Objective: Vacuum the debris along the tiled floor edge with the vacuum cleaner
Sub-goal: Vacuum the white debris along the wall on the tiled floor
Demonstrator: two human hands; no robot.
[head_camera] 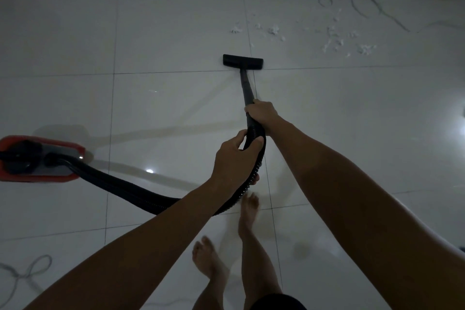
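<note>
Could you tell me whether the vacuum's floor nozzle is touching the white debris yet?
Apart. The head view shows bare tile between the floor nozzle and the nearest white debris.

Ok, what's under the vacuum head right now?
Bare tile surrounds the vacuum head; the white debris lies beyond it, untouched. Anything beneath the head itself is hidden.

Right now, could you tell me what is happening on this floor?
A barefoot person is vacuuming a white tiled floor. The right hand grips the black wand, the left hand holds the ribbed hose that runs back to the red vacuum cleaner. The floor nozzle rests on the tiles just short of the white debris scattered near the wall, not yet picked up.
</note>
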